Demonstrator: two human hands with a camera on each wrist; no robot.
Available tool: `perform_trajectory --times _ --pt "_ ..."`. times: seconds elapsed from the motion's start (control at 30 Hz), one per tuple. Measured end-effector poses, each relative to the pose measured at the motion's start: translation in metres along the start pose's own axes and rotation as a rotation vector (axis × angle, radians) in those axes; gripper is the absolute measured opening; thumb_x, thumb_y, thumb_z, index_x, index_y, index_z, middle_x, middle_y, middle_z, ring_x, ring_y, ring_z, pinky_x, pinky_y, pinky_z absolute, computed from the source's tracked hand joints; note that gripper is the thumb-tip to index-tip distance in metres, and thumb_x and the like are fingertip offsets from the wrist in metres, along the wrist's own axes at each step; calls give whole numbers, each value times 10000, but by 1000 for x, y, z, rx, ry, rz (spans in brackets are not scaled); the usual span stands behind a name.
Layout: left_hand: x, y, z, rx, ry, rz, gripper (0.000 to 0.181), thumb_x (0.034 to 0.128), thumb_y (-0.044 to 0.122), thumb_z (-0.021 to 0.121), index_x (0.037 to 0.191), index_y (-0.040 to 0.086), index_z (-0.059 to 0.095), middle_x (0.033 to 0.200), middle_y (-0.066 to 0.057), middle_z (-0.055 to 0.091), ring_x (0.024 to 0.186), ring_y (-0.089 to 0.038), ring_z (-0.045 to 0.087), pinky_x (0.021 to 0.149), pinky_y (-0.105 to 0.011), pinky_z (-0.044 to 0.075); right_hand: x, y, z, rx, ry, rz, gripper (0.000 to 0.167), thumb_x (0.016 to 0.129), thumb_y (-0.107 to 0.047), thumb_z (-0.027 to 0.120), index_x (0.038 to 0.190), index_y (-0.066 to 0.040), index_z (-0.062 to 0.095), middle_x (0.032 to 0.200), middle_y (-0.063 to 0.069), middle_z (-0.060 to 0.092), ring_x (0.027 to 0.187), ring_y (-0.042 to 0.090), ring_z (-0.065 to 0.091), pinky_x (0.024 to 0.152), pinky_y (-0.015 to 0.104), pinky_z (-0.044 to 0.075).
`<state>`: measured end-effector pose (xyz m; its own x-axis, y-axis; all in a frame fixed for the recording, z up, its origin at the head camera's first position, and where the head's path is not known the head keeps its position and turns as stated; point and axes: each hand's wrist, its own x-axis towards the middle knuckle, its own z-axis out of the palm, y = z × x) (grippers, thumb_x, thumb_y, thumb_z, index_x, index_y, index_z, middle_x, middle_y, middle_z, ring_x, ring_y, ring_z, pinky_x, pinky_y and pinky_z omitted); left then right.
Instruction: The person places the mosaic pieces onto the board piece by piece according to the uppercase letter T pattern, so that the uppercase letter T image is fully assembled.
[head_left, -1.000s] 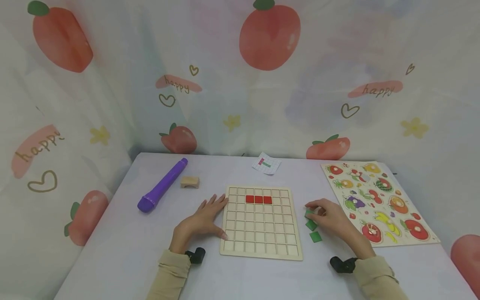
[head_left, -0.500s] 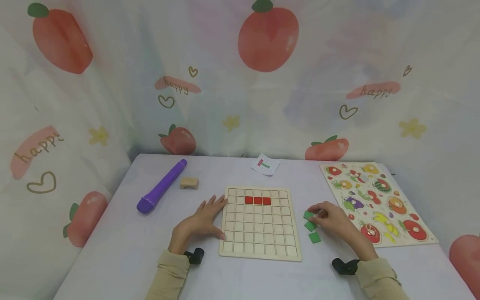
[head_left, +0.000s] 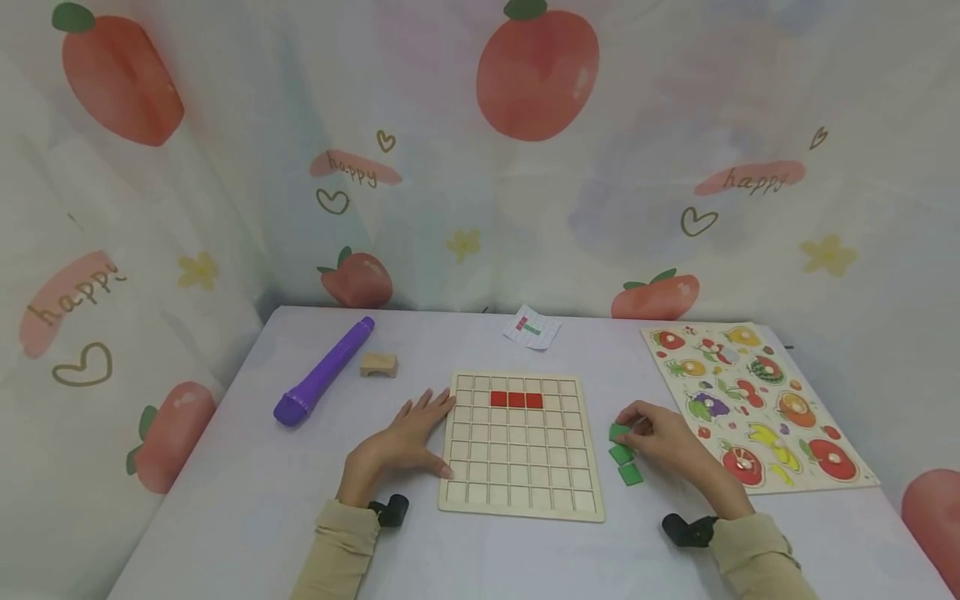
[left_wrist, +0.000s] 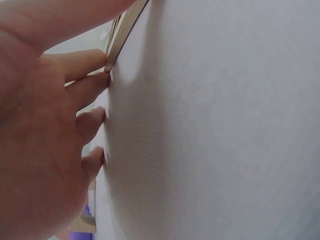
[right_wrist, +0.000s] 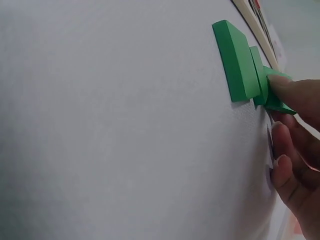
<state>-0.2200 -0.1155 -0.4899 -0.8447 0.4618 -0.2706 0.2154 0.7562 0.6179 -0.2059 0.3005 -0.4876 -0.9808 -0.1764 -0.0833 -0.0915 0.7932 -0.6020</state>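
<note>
A square wooden grid board lies at the middle of the table, with three red tiles side by side in its second row from the far edge. My left hand is spread along the board's left side, thumb and fingertips against the edge. To the board's right, several green square tiles lie in a short line. My right hand pinches the farthest green tile between thumb and fingers. In the right wrist view the thumb presses on that tile, which partly sits behind the nearer ones.
A purple toy microphone and a small wooden arch block lie at the back left. Behind the board is a paper card with a red and green grid pattern. A fruit puzzle board covers the right side.
My right hand has drawn slightly back toward me, and the farthest green tile sits a little closer to the other two. My left hand and the board stay in place.
</note>
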Motion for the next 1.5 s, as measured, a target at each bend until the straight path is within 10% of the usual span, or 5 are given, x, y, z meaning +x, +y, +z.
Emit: perform_trajectory --times 0.83,1.5 --pt "2 -7 2 -3 -2 25 1147 721 298 937 1633 86 274 1736 -64 149 1615 -311 23 1318 -516 -5 20 -37 19 291 51 -54 222 988 -72 664 1195 6 646 1054 148 711 829 187 673 650 204 544" --pt "3 -6 3 2 0 11 1152 722 312 934 1638 103 267 1736 -54 146 1616 -305 16 1317 -517 -7 35 -65 39 311 -27 -133 312 953 -43 702 1256 22 663 1062 157 739 912 210 728 788 165 554"
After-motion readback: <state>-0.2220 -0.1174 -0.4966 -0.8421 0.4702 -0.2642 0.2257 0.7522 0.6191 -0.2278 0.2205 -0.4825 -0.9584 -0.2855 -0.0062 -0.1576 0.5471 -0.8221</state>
